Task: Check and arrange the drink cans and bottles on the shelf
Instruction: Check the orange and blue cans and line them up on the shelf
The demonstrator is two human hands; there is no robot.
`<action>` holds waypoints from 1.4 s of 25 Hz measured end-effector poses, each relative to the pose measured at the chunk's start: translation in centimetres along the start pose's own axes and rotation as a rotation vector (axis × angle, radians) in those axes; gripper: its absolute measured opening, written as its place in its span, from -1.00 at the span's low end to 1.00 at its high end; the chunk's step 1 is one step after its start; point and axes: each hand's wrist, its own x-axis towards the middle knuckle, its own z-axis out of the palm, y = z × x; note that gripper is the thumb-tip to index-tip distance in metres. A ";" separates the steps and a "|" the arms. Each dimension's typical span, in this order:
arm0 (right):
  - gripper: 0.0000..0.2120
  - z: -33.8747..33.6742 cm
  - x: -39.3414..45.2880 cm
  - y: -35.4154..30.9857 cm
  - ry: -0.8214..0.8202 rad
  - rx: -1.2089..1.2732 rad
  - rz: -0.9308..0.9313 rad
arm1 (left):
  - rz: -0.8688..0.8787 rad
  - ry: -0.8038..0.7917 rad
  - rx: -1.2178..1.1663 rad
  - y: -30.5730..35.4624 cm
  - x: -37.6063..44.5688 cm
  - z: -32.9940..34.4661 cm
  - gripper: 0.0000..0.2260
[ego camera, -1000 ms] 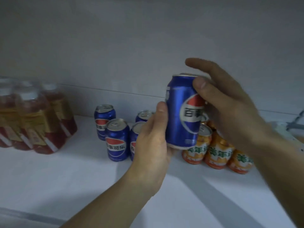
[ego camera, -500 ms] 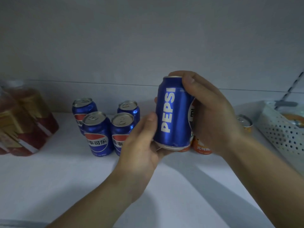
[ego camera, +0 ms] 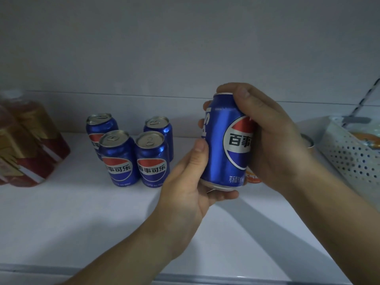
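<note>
Both hands hold one blue can up above the white shelf: the right hand wraps its top, the left hand cups its bottom (four more blue cans stand nearby).

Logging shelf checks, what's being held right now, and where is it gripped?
A blue can: the right hand grips its top and side, the left hand cups its bottom.

A white shelf board runs under dim light against a plain grey-white back wall.
</note>
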 end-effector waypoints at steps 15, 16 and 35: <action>-0.57 0.0 -0.6 0.0 -0.061 -0.009 0.040 | 0.041 -0.037 0.076 0.2 -0.4 -0.9 -0.33; -0.56 -0.1 -0.7 0.0 -0.066 0.001 0.052 | 0.042 -0.039 0.069 0.2 -0.3 -0.8 -0.33; -0.56 0.7 -1.5 -0.1 -0.081 0.052 -0.038 | 0.053 0.057 0.015 1.0 -1.0 -0.7 -0.56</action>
